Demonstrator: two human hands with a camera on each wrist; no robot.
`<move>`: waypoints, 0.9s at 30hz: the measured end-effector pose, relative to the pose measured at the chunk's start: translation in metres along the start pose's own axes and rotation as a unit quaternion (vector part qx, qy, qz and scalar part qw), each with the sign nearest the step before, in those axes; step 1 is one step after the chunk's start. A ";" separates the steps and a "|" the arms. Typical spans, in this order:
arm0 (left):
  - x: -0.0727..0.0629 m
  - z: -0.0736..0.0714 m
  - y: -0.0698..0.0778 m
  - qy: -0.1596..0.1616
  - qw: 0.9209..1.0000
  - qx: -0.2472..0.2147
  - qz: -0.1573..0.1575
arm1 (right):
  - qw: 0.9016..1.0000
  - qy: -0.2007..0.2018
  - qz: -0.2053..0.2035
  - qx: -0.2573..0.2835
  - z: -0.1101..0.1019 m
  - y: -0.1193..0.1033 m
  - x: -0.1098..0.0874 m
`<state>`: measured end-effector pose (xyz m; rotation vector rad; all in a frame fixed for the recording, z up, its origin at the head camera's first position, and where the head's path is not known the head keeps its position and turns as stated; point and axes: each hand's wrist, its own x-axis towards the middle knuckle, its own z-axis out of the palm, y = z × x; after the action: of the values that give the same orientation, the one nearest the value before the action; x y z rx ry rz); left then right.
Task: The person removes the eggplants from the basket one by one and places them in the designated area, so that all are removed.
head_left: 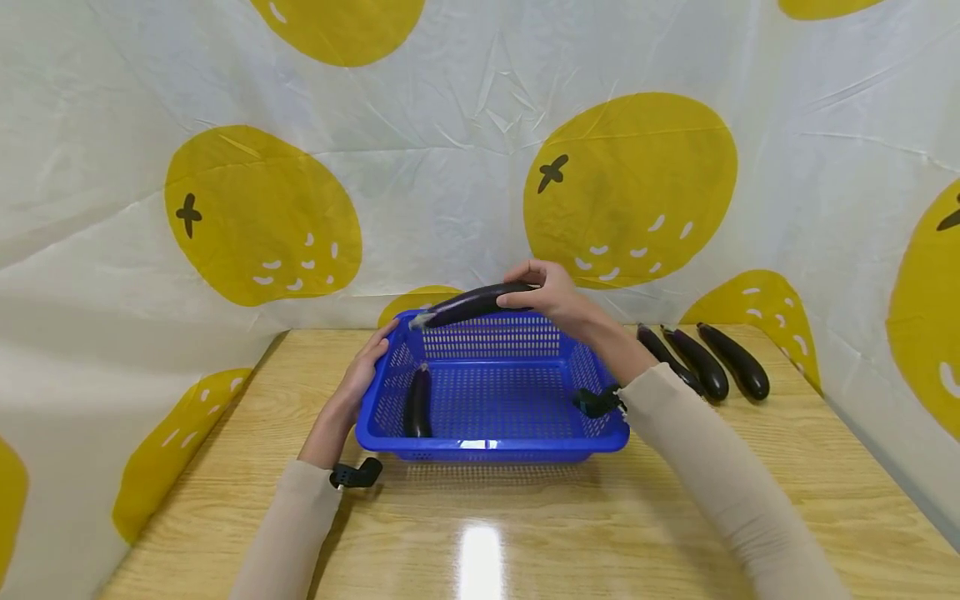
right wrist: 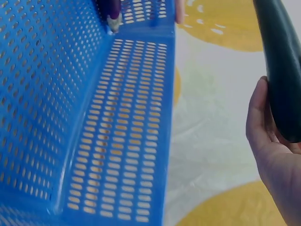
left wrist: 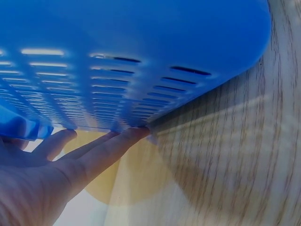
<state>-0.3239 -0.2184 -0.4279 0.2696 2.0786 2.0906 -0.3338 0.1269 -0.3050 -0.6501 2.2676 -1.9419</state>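
A blue plastic basket (head_left: pixel 491 445) with slotted walls stands on the table. Inside, along its left wall, lies one dark purple eggplant (head_left: pixel 417 404). Above the basket's back rim, my right hand (head_left: pixel 551 296) grips another eggplant (head_left: pixel 468 307) near its rounded end. The stem of this held eggplant points left and slightly down, over the back left corner. In the right wrist view, the fingers curl around the eggplant (right wrist: pixel 282 70). My left hand (head_left: pixel 362 375) rests at the basket's left side. Straight fingers (left wrist: pixel 101 153) touch the outer wall in the left wrist view; the thumb's contact is unclear.
Several things surround the basket: three eggplants (head_left: pixel 705 362) lie side by side on the right of the wooden table (head_left: pixel 420 550), and a white curtain (head_left: pixel 442 208) printed with yellow fruit hangs behind and at both sides. Light glares on the tabletop in front.
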 end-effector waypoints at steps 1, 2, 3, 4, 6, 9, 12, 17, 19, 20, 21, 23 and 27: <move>0.000 0.000 0.000 -0.001 1.000 0.002 0.001 | 1.000 0.004 0.000 0.001 -0.004 -0.001 -0.003; 0.000 -0.001 0.000 -0.002 1.000 0.003 0.002 | 1.000 0.009 -0.001 0.007 -0.007 -0.001 -0.005; 0.000 -0.001 0.000 -0.002 1.000 0.003 0.003 | 1.000 0.012 -0.003 0.015 -0.011 -0.002 -0.008; 0.000 -0.001 0.000 -0.002 1.000 0.000 0.004 | 1.000 0.015 -0.005 0.022 -0.015 -0.003 -0.011; -0.001 -0.001 0.000 -0.004 1.000 -0.004 0.007 | 0.999 0.022 -0.008 0.041 -0.022 -0.004 -0.017; -0.001 -0.001 -0.001 -0.006 1.000 -0.003 0.010 | 0.996 0.032 -0.018 0.077 -0.033 -0.005 -0.027; -0.002 -0.001 -0.001 -0.010 1.000 0.000 0.012 | 0.994 0.041 -0.036 0.091 -0.044 -0.004 -0.038; 0.000 -0.002 -0.003 -0.011 1.000 -0.001 0.017 | 0.992 0.052 -0.063 0.097 -0.060 -0.001 -0.057; 0.000 -0.002 -0.004 -0.011 1.000 -0.001 0.018 | 0.991 0.056 -0.069 0.100 -0.066 -0.001 -0.066; 0.000 -0.003 -0.004 -0.011 1.000 0.001 0.017 | 0.990 0.058 -0.070 0.104 -0.069 0.000 -0.071; 0.000 -0.002 -0.004 -0.011 1.000 0.000 0.019 | 0.990 0.059 -0.072 0.108 -0.073 0.000 -0.076; 0.000 -0.002 -0.003 -0.011 1.000 0.005 0.019 | 0.989 0.066 -0.073 0.115 -0.079 0.000 -0.086; 0.000 -0.002 -0.002 -0.013 1.000 0.014 0.024 | 0.980 0.089 -0.075 0.160 -0.091 0.004 -0.105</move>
<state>-0.3242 -0.2207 -0.4303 0.3506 2.1085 2.0741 -0.2701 0.2506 -0.3135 -0.6452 1.9724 -2.4578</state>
